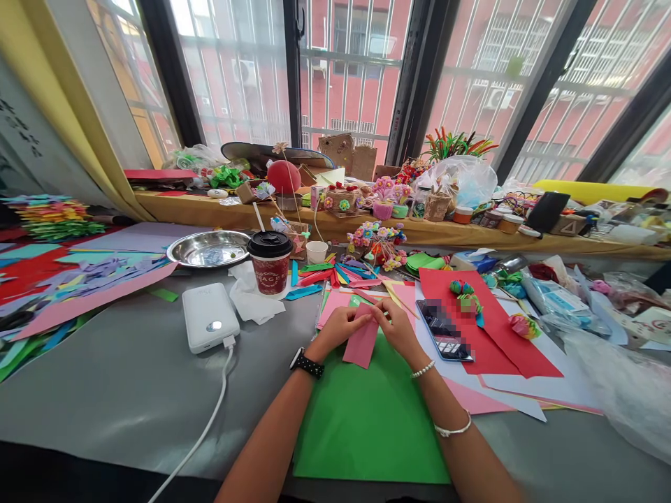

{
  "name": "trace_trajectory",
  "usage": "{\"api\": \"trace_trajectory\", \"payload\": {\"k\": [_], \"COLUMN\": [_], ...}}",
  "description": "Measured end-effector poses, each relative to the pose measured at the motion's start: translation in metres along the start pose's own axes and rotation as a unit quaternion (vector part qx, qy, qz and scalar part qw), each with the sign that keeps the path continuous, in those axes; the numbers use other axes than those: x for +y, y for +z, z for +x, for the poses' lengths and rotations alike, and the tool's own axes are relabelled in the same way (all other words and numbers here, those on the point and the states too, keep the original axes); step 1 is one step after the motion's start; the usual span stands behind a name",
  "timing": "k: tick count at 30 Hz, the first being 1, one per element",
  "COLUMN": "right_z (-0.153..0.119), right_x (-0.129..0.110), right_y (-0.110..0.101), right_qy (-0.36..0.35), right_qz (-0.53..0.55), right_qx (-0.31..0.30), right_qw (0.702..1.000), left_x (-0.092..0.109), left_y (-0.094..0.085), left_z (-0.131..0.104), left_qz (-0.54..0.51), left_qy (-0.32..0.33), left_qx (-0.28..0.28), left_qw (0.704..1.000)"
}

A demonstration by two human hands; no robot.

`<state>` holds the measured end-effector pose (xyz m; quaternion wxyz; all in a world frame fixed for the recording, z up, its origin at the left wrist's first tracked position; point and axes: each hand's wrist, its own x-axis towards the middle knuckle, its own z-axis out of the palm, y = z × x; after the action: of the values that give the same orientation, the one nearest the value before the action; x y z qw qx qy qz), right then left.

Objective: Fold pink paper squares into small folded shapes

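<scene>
A small pink paper strip (361, 346) hangs between both hands over a large green sheet (374, 426). My left hand (338, 328) pinches its upper left edge, thumb pointing right. At the strip's top right corner, my right hand (394, 326) is closed on the paper, its fingertips close to my left thumb. More pink sheets (335, 302) lie just behind the hands. To the right, a phone (444, 332) rests beside red paper (498, 335), on which small colourful paper pieces sit.
A white power bank (210, 318) with a cable, a lidded cup (270, 262) and a metal plate (210, 249) stand left. Cut strips (314, 278) lie behind the hands; a plastic bag (618, 384) is at right. Crafts crowd the sill (210, 215).
</scene>
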<state>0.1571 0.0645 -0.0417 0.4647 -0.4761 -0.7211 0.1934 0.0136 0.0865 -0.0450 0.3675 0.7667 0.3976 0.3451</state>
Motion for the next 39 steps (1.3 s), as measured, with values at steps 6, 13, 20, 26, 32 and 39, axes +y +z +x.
{"api": "trace_trajectory", "payload": {"k": [6,13,20,26,32,39], "right_z": [0.001,0.000,0.001,0.002,0.003,0.004], "right_x": [-0.002,-0.001,0.000,-0.002,-0.002,0.007], "right_y": [0.002,0.002,0.000,-0.006,-0.009,-0.008], "right_qy": [0.010,0.050,0.032,0.039,0.061,0.142], "right_qz": [-0.056,0.014,0.007,0.069,0.151,0.236], "right_qx": [-0.013,-0.014,-0.019,-0.073,-0.078,0.106], "right_qw": [0.998,0.999,0.999,0.994,0.984,0.956], "left_x": [0.000,0.000,0.000,0.005,0.008,0.004], "left_y": [-0.001,-0.003,-0.004,-0.008,-0.010,-0.013], "left_z": [0.000,-0.001,-0.001,-0.005,-0.006,-0.001], "left_qz": [0.029,0.046,0.008,-0.015,-0.017,-0.147], "left_qy": [0.009,-0.001,-0.004,-0.009,-0.019,-0.033], "left_qx": [-0.001,0.029,0.027,-0.008,-0.041,0.161], "left_qw": [1.000,0.999,1.000,1.000,0.999,0.975]}}
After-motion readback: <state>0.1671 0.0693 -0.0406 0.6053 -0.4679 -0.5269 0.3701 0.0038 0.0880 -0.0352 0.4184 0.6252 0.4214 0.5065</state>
